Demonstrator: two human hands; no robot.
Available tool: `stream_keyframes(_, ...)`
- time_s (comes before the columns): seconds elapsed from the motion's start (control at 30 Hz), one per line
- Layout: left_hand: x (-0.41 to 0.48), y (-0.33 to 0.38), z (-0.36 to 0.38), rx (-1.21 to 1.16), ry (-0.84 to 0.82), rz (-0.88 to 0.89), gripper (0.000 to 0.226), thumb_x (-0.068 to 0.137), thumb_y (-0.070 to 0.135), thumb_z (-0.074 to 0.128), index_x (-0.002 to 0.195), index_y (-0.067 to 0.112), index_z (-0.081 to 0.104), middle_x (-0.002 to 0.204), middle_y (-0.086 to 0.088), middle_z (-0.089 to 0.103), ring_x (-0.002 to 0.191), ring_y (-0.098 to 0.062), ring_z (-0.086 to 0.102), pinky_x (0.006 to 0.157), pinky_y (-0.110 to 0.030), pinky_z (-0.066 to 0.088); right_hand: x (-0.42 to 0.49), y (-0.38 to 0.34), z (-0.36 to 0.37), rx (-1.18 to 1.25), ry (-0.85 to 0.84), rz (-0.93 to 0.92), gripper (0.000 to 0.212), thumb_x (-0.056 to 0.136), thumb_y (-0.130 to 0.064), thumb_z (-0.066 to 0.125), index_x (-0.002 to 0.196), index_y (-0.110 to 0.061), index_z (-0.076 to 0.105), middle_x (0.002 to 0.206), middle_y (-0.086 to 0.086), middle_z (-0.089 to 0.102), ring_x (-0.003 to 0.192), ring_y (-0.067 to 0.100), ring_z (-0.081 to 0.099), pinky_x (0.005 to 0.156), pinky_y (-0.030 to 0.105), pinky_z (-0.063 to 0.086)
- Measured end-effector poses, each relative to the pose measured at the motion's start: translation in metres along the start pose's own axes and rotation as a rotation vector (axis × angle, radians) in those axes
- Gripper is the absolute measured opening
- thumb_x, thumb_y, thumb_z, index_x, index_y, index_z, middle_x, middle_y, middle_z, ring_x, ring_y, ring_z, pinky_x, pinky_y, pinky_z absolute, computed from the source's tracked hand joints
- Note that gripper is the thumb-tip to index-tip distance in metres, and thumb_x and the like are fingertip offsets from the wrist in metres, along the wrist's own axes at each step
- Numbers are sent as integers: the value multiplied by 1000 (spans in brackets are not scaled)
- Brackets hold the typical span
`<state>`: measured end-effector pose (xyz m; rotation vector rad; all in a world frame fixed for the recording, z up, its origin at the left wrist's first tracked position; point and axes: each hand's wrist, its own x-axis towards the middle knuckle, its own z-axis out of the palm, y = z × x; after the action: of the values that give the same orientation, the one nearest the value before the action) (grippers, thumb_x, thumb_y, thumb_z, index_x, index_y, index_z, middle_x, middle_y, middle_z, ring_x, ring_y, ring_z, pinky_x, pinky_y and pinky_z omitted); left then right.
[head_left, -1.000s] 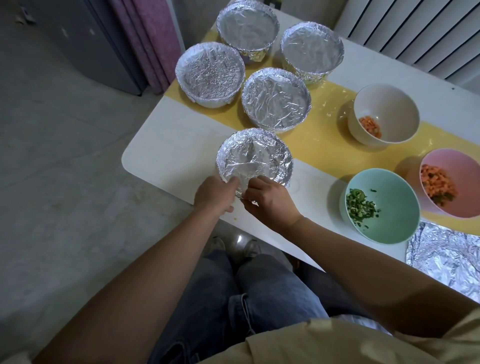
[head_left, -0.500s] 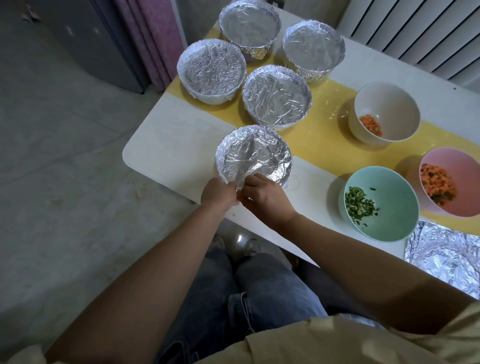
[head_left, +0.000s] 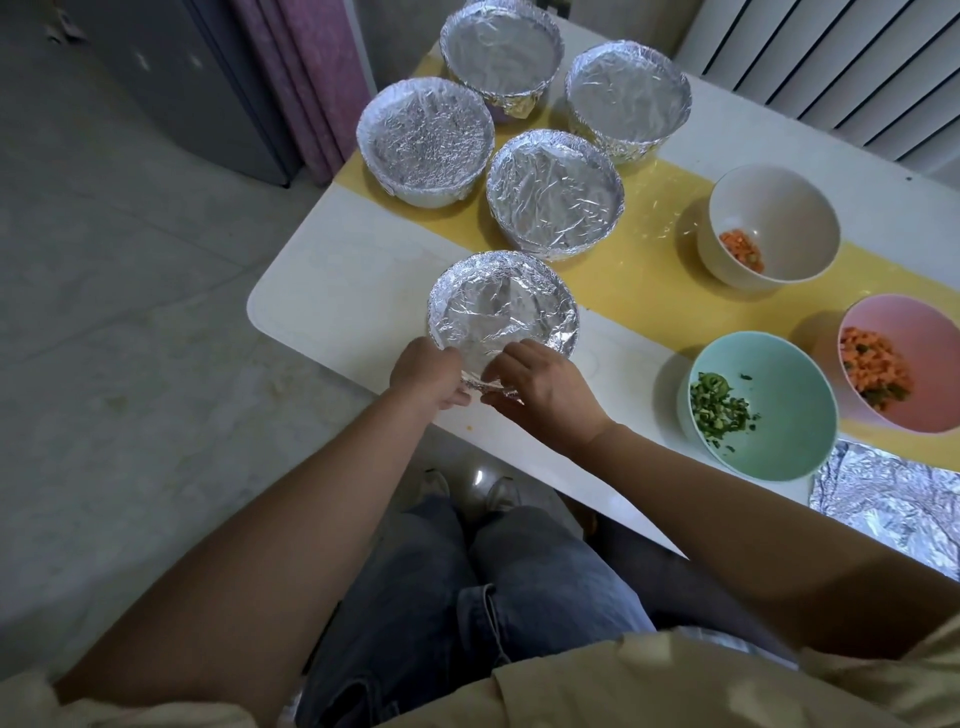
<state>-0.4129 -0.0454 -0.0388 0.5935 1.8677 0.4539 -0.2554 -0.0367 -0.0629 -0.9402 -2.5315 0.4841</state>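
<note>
We find the nearest foil-covered bowl (head_left: 501, 306) standing on the white part of the table (head_left: 337, 291), close to its near edge and apart from the four finished foil-covered bowls (head_left: 555, 192) grouped at the far end on the yellow strip (head_left: 649, 260). We judge that it sits this close so that both hands can work its near rim without reaching over the others. The left hand (head_left: 428, 374) has its fingers curled together against the foil at the near-left rim. The right hand (head_left: 545, 387) clamps the foil over the near edge, thumb on top of the rim and fingers lower against the wall; we take this as crimping the foil down so that the cover stays on. Three open bowls stand to the right, out of the way: a white bowl (head_left: 800, 223) with a few orange pieces, a mint bowl (head_left: 779, 415) with chopped greens, and a pink bowl (head_left: 924, 353) with an orange and green mix. A spare foil sheet (head_left: 893, 493) lies at the near right edge of the table. Against the frame of one second ago, the bowl keeps its place and both hands remain at the same near rim; the right hand's fingers now lie lower on the wall and slightly more spread, where before they rested on top of the foil.
</note>
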Motion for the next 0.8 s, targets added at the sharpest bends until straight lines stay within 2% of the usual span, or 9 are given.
stream_keyframes(0.13,-1,3,-1,9,-11,-13,28,93,10,36,112,-2,53,92,-24,71,70,-35,73,79,-43,58,0,-1,6,-28,3,-53,9,81,-11,71,76,-8,65,75,7,58,67,28,55,54,33,45)
stream_keyframes(0.23,0,2,-1,23,-19,-23,29,93,11,37,112,-3,54,79,-20,71,68,-34,73,80,-45,58,1,-2,13,-61,31,-54,16,82,-7,66,66,-8,62,69,6,55,63,26,51,48,34,44)
stream_keyframes(0.3,0,2,-2,20,-6,-29,28,94,13,38,110,-3,55,74,-16,69,67,-33,73,75,-41,58,2,-3,14,-66,31,-49,17,81,-6,64,65,-8,61,69,6,55,62,26,52,48,34,44)
stream_keyframes(0.37,-4,2,-3,4,-17,-44,30,95,18,39,109,0,58,82,-15,70,65,-30,71,64,-32,53,3,-4,14,-63,34,-49,17,81,-6,64,65,-7,60,69,7,55,63,26,52,49,33,44)
stream_keyframes(0.47,-9,1,-2,-42,-114,-138,31,95,33,46,102,8,62,89,-16,71,69,-30,71,65,-29,51,8,-7,15,-49,52,-39,20,84,-10,56,66,-7,62,69,7,56,64,27,54,49,31,44)
stream_keyframes(0.6,-7,-4,-3,-40,-148,-174,26,101,25,42,95,3,56,86,-16,64,63,-24,59,59,-25,45,11,-10,18,-36,60,-27,22,85,-14,53,68,-8,66,70,7,57,65,28,56,50,31,46)
stream_keyframes(0.73,-8,-4,-5,45,-176,-186,42,96,34,43,97,-3,65,89,-17,68,69,-28,65,72,-31,46,10,-7,20,-23,58,9,13,81,-7,65,68,-7,66,70,6,56,65,27,55,50,34,48)
stream_keyframes(0.8,-9,-4,-3,14,-151,-124,37,97,24,40,98,-6,63,87,-18,68,62,-26,65,58,-24,49,10,-7,20,-16,59,14,21,86,-13,59,67,-6,65,69,6,56,65,27,54,50,35,47)
